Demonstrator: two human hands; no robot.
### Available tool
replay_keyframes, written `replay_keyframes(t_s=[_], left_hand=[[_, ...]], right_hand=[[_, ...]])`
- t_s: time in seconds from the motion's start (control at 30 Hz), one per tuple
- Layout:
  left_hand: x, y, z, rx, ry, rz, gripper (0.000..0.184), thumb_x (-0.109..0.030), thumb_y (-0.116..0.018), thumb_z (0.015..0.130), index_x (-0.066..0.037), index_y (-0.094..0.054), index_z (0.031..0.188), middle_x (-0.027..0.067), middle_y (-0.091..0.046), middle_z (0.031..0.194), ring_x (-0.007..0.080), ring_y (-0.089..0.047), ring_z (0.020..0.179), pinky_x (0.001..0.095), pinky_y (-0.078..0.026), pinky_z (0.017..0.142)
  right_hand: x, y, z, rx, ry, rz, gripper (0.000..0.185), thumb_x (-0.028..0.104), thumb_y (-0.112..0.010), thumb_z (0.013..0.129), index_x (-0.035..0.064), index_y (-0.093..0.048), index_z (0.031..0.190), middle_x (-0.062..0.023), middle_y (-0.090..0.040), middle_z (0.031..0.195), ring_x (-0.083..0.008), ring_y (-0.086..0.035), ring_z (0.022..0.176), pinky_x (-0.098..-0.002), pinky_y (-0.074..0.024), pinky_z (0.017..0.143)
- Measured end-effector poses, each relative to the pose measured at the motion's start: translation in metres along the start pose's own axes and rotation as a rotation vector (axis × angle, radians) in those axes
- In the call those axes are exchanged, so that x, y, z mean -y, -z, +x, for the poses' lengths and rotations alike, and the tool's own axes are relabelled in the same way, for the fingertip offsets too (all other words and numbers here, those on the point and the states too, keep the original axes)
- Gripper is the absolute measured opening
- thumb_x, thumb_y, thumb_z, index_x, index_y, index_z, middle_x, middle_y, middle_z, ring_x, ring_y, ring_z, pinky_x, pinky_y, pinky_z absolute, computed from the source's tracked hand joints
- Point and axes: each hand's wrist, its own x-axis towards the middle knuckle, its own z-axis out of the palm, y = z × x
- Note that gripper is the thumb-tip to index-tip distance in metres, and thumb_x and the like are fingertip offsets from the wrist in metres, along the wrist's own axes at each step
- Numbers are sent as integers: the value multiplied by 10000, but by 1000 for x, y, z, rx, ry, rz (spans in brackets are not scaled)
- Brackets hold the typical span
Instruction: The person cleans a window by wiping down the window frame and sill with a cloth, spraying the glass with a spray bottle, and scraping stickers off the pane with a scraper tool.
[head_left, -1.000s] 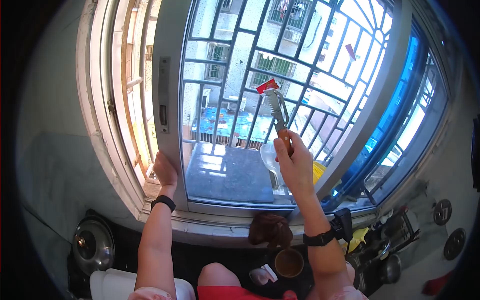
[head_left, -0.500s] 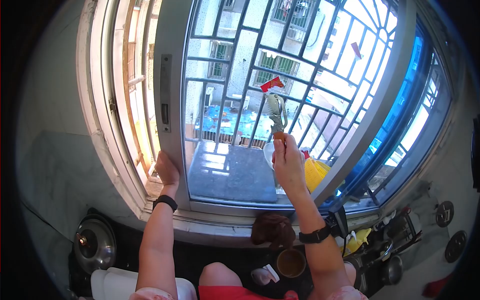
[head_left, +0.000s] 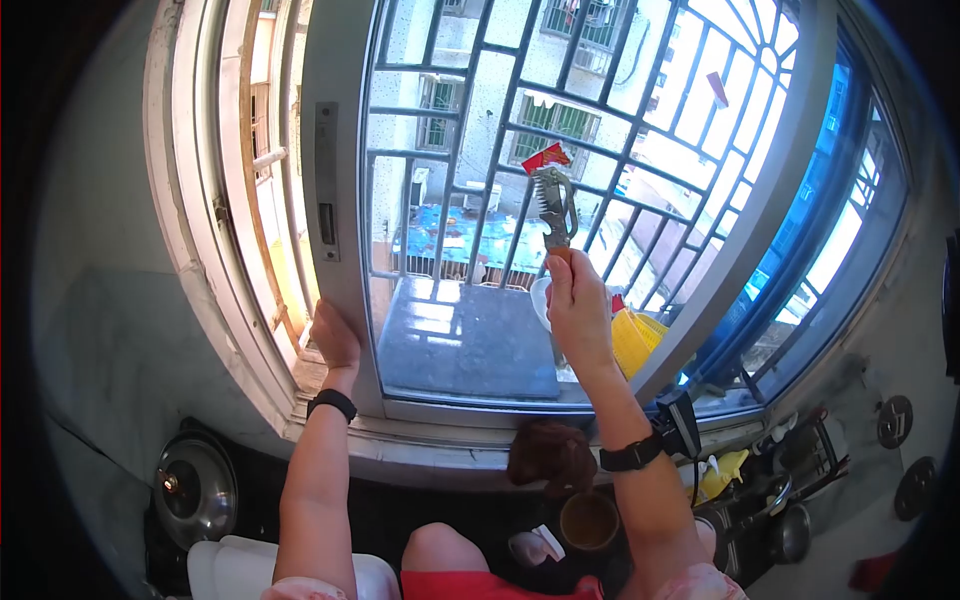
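Note:
My right hand [head_left: 580, 305] is closed round the brown handle of a metal scraping tool [head_left: 553, 205] with a serrated edge. The tool's tip touches or lies just under a red sticker remnant [head_left: 547, 158] on the window glass. Another small reddish scrap [head_left: 717, 90] is on the pane further right. My left hand [head_left: 334, 338] is closed at the lower part of the grey sliding window frame [head_left: 340, 180], beside its latch plate; its fingers curl behind the frame's edge and are partly hidden.
Below the sill lie a brown cloth [head_left: 550, 457], a round bowl [head_left: 589, 521] and a lidded pan [head_left: 196, 487]. Pots [head_left: 790, 533] and a yellow item stand at the lower right. Behind the glass are bars and a yellow basket [head_left: 635, 340].
The tool in my right hand has turned more upright and moved slightly up towards the red remnant. My left hand stays on the frame. The view has shifted a little.

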Motion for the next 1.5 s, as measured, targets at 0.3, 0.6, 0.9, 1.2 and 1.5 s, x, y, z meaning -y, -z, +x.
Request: replay_keyframes(t_s=[0.3,0.6,0.9,1.2,1.5], left_hand=[[1,0,0,0,10,31,587,-434,-271,1038,32,-625,1070,216,-685,931,362,-657,871,418,-499,773],[0,2,0,17,18,79,632,-478,-246,1032,29,-622,1055,225,-674,910,394,-644,864,437,-490,767],[15,0,1,13,19,56,628,-473,-249,1031,30,-623,1059,226,-673,923,374,-648,868,432,-486,773],[12,1,1,28,19,36,610,-453,-246,1037,27,-621,1068,206,-679,901,357,-655,838,415,-496,743],[16,1,1,16,11,-10,573,-430,-283,1040,26,-624,1100,202,-686,951,340,-658,890,408,-497,783]], right_hand=[[-8,6,7,-48,124,-97,307,281,-478,1008,6,-612,987,-84,-586,631,-188,-578,566,-353,-445,556],[40,17,37,-33,190,-127,247,256,-515,986,22,-591,1005,-217,-659,786,-438,-642,757,-496,-479,661],[-6,63,70,-188,450,-525,236,315,-564,969,80,-565,945,-124,-668,716,-340,-661,629,-431,-504,558],[-16,80,80,-96,535,-693,304,363,-557,970,74,-526,880,-135,-649,661,-332,-653,585,-426,-495,515],[-7,85,93,-32,659,-708,314,374,-544,976,68,-542,909,-134,-646,654,-326,-656,581,-432,-509,537]])
